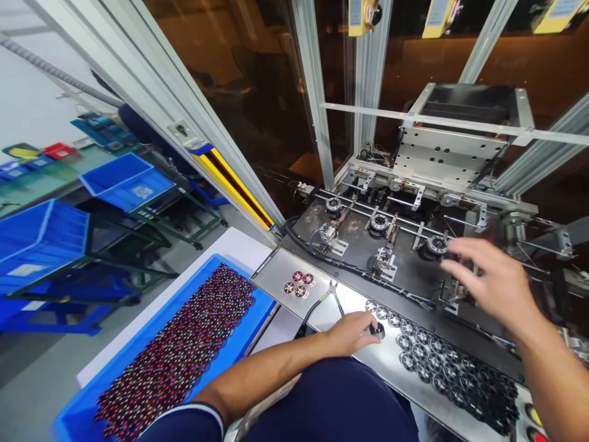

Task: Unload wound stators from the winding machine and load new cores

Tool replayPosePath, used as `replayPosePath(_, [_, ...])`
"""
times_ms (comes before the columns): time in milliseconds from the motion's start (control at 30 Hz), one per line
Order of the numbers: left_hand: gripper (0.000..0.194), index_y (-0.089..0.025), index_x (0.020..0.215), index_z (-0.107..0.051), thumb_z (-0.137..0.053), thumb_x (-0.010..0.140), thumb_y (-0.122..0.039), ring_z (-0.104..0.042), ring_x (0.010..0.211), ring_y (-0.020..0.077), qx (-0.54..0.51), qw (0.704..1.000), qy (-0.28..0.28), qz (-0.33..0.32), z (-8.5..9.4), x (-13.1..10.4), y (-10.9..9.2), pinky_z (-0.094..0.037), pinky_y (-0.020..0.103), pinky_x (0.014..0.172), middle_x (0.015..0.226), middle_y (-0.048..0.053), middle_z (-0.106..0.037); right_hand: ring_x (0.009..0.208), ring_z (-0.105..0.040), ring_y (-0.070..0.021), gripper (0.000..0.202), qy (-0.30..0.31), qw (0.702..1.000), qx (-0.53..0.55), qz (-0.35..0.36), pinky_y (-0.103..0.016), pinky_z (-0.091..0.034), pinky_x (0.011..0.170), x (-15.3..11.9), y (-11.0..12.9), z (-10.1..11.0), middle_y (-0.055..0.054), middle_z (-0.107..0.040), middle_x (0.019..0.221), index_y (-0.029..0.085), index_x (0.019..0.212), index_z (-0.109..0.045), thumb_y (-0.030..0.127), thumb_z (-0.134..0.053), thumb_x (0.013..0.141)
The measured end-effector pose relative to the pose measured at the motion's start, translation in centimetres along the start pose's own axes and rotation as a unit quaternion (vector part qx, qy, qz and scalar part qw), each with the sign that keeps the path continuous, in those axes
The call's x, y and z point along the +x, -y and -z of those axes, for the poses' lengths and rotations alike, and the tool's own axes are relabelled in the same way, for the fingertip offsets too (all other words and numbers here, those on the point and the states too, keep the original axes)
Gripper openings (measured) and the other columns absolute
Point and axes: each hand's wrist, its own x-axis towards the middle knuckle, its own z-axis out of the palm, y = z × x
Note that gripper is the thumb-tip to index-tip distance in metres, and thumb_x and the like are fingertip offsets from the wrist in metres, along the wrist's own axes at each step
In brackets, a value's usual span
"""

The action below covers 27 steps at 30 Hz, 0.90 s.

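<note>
My left hand (352,333) is closed on a small round black-and-silver part (378,331), gripped between thumb and fingers just over the metal tray (354,296). Out over the machine bed, my right hand (494,282) has its thumb and fingers apart. Its fingertips are beside a round spoked part (437,244) seated in the right-hand fixture; whether they touch it I cannot tell. Two similar spoked parts, a middle one (380,222) and a left one (334,204), sit in the other fixtures. Rows of silver spoked parts (435,362) lie on the tray to the right of my left hand.
Green-handled pliers (330,293) and several red and copper-coloured discs (299,284) lie on the tray. A blue bin (257,316) at left holds many dark red parts. Aluminium posts (313,92) and a yellow light barrier (234,187) frame the machine. Black cables (359,271) run along its front.
</note>
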Motion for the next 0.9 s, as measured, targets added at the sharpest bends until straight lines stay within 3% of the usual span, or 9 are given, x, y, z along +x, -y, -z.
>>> replayPosePath(67, [0.034, -0.014, 0.116, -0.051, -0.06, 0.096, -0.041, -0.064, 0.084, 0.0157, -0.055, 0.998, -0.026, -0.006, 2.5, -1.1, -1.8, -0.052, 0.027, 0.078, 0.095, 0.006, -0.066, 0.109, -0.067, -0.0231, 0.036, 0.065, 0.994, 0.049, 0.068, -0.038, -0.055, 0.098, -3.1, 5.6, 0.0, -0.006, -0.069, 0.121, 0.027, 0.122, -0.064, 0.045, -0.067, 0.091])
replayPosePath(133, [0.039, -0.015, 0.116, -0.052, -0.062, 0.094, -0.046, -0.064, 0.082, 0.014, -0.101, 0.994, -0.031, -0.032, 4.9, -2.1, -3.7, -0.052, 0.025, 0.077, 0.095, 0.005, -0.067, 0.11, -0.066, -0.0224, 0.043, 0.115, 0.981, 0.11, 0.109, -0.035, -0.058, 0.091, -5.6, 10.1, -0.7, -0.01, -0.067, 0.123, 0.025, 0.133, -0.057, 0.035, -0.066, 0.093])
replayPosePath(267, [0.042, -0.016, 0.108, -0.056, -0.07, 0.087, -0.049, -0.063, 0.079, 0.013, -0.268, 0.958, -0.052, -0.087, 6.5, -3.2, -6.5, -0.052, 0.027, 0.078, 0.095, 0.005, -0.066, 0.1, -0.064, -0.0209, 0.042, 0.054, 0.975, 0.18, 0.119, -0.034, -0.057, 0.08, -7.9, 14.6, -2.3, -0.012, -0.066, 0.108, 0.021, 0.133, -0.056, 0.009, -0.06, 0.093])
replayPosePath(367, [0.054, -0.015, 0.11, -0.055, -0.072, 0.082, -0.058, -0.064, 0.076, 0.0136, -0.391, 0.913, -0.088, -0.077, 5.4, -3.4, -7.4, -0.052, 0.027, 0.074, 0.087, 0.005, -0.065, 0.097, -0.063, -0.0214, 0.04, -0.027, 0.977, 0.191, 0.089, -0.035, -0.056, 0.079, -8.5, 15.1, -2.6, -0.011, -0.065, 0.103, 0.02, 0.126, -0.06, 0.004, -0.061, 0.089])
replayPosePath(433, [0.054, -0.014, 0.111, -0.057, -0.07, 0.084, -0.058, -0.066, 0.076, 0.0137, -0.402, 0.907, -0.109, -0.058, 4.9, -3.7, -7.6, -0.052, 0.026, 0.072, 0.085, 0.005, -0.066, 0.101, -0.064, -0.0221, 0.039, -0.03, 0.977, 0.199, 0.072, -0.035, -0.057, 0.083, -8.8, 15.0, -2.2, -0.012, -0.065, 0.106, 0.02, 0.124, -0.061, 0.007, -0.064, 0.088])
replayPosePath(500, [0.045, -0.013, 0.109, -0.063, -0.071, 0.086, -0.051, -0.067, 0.079, 0.0148, -0.357, 0.923, -0.126, -0.064, 5.1, -4.1, -7.7, -0.053, 0.027, 0.077, 0.09, 0.007, -0.069, 0.108, -0.064, -0.0224, 0.036, 0.019, 0.976, 0.207, 0.066, -0.035, -0.058, 0.088, -8.8, 14.8, -1.5, -0.013, -0.064, 0.117, 0.022, 0.126, -0.063, 0.013, -0.064, 0.091])
replayPosePath(600, [0.032, -0.014, 0.107, -0.069, -0.072, 0.088, -0.039, -0.071, 0.089, 0.0187, -0.19, 0.959, -0.143, -0.157, 6.1, -4.6, -7.9, -0.057, 0.029, 0.084, 0.101, 0.012, -0.074, 0.117, -0.064, -0.021, 0.026, 0.122, 0.965, 0.228, 0.04, -0.033, -0.057, 0.094, -8.1, 14.3, -0.4, -0.01, -0.06, 0.136, 0.029, 0.117, -0.071, 0.02, -0.057, 0.097])
replayPosePath(700, [0.031, -0.013, 0.113, -0.066, -0.07, 0.09, -0.035, -0.073, 0.089, 0.0194, -0.068, 0.952, -0.173, -0.243, 7.0, -4.7, -8.2, -0.059, 0.027, 0.082, 0.099, 0.013, -0.076, 0.121, -0.064, -0.0217, 0.024, 0.212, 0.935, 0.283, -0.01, -0.035, -0.057, 0.095, -6.9, 14.0, 0.3, -0.007, -0.055, 0.146, 0.031, 0.104, -0.077, 0.028, -0.054, 0.1])
replayPosePath(900, [0.029, -0.016, 0.111, -0.064, -0.071, 0.089, -0.034, -0.075, 0.089, 0.0187, -0.013, 0.955, -0.156, -0.252, 8.0, -4.4, -8.8, -0.06, 0.026, 0.084, 0.098, 0.01, -0.077, 0.149, -0.034, -0.0232, 0.027, 0.357, 0.852, 0.381, -0.001, -0.044, -0.042, 0.116, -5.0, 13.1, 0.6, -0.006, -0.066, 0.133, 0.025, 0.106, -0.075, 0.033, -0.049, 0.102])
